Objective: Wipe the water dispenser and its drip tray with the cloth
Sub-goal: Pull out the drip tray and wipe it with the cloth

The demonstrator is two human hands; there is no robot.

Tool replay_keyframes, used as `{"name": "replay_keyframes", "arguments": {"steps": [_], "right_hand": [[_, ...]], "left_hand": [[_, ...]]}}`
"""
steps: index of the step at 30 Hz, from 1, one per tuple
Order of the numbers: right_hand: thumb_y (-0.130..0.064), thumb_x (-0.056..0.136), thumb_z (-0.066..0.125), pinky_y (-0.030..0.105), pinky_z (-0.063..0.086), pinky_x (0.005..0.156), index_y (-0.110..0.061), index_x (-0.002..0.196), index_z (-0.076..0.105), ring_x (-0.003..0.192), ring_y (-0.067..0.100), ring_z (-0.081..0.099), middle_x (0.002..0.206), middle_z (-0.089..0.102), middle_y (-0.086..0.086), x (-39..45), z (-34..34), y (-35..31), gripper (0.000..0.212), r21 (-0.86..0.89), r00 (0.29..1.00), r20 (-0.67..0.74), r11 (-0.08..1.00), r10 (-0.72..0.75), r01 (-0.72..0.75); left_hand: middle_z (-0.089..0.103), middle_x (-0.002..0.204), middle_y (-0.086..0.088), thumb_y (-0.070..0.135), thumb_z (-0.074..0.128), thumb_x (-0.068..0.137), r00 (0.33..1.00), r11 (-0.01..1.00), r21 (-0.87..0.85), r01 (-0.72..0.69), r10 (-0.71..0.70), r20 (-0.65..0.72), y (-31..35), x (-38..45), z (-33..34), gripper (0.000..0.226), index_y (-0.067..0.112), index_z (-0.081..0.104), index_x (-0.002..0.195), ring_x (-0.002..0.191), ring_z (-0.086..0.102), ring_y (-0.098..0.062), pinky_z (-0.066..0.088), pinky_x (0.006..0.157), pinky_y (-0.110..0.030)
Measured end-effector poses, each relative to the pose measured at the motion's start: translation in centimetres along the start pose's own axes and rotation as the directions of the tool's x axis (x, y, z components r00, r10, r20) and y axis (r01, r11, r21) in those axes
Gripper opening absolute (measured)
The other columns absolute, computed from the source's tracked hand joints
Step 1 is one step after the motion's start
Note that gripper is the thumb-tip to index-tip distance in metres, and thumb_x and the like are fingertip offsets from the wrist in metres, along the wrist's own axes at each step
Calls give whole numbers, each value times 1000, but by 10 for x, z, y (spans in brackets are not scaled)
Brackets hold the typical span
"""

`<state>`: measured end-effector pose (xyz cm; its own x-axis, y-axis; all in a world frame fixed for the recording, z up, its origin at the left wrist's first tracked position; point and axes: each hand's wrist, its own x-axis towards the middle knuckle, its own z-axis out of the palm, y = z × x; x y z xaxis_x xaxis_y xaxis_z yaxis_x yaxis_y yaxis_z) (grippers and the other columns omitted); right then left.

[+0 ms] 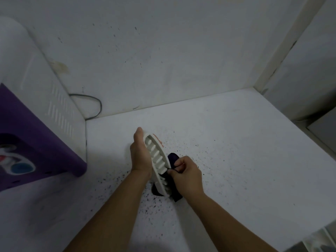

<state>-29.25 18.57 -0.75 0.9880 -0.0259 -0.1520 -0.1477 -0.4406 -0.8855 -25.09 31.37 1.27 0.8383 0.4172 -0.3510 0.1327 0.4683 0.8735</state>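
A: Where is the drip tray (158, 164) now, and how do you hold it?

B: You hold it off the floor (236, 151), tilted on its edge, in front of you. Your left hand (141, 157) supports its outer long side with the palm. The thumb points up at the far end, and a few fingertips show behind the far rim, so the fingers wrap around it. The long axis runs from the far left end down to the near right end, toward your right wrist.

A: And the cloth (171, 186)?

B: It is dark and bunched. Your right hand (185, 171) grips it with the fingers curled tight around it, and it presses against the slotted face at the near half of the tray. Part of the cloth hangs below the tray's near end.

A: So which way should the wipe go?

B: I think along the slots' row, from the near end up to the far end, because the far half lies just beyond your right fingers. The left hand is the nearer one to that far end, so it may block the last part; you may need to shift its hold.

A: What else is around?

B: The water dispenser (36, 124), white with a purple front, stands well apart at your left, with a cable (94, 104) behind it by the wall (163, 51). The floor under your hands has dark specks. Nothing stands between the cloth and the tray.
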Motion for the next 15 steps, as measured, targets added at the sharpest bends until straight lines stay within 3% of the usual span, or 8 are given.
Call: {"name": "replay_keyframes", "arguments": {"steps": [3, 5, 11, 15], "right_hand": [[-12, 86, 66, 3, 41, 61, -35, 75, 57, 75, -1, 57, 79, 62, -14, -4, -3, 0, 27, 9, 999, 39, 1000, 0, 0], [-10, 89, 61, 0, 39, 66, -37, 74, 57, 79, -7, 55, 83, 61, -16, -11, -6, 7, 32, -29, 999, 43, 999, -30, 31], [-4, 84, 65, 0, 37, 79, -16, 85, 72, 85, 4, 57, 89, 62, -6, -21, 0, 12, 14, -163, 968, 124, 958, -218, 236], [-5, 80, 69, 2, 42, 68, -23, 73, 63, 74, -5, 59, 75, 64, -14, -15, 9, 4, 20, -70, 988, 37, 986, -152, 154]], "left_hand": [[62, 71, -15, 69, 47, 63, 998, 1000, -28, 11, -13, -65, 3, 5, -6, 61, 10, 62, 64, 64, 59, -27, 50, 65, -36], [63, 61, -10, 66, 44, 69, 994, 997, -82, 12, -21, -105, 4, 10, -16, 57, 13, 63, 58, 58, 60, -26, 50, 60, -31], [64, 57, -8, 62, 41, 74, 987, 996, -87, -4, -11, -160, 3, 10, -20, 55, 16, 63, 54, 55, 61, -25, 53, 59, -30], [66, 68, -12, 65, 42, 70, 979, 998, -70, -3, -11, -201, 2, 7, -18, 57, 13, 64, 63, 62, 63, -26, 54, 64, -35]]}}
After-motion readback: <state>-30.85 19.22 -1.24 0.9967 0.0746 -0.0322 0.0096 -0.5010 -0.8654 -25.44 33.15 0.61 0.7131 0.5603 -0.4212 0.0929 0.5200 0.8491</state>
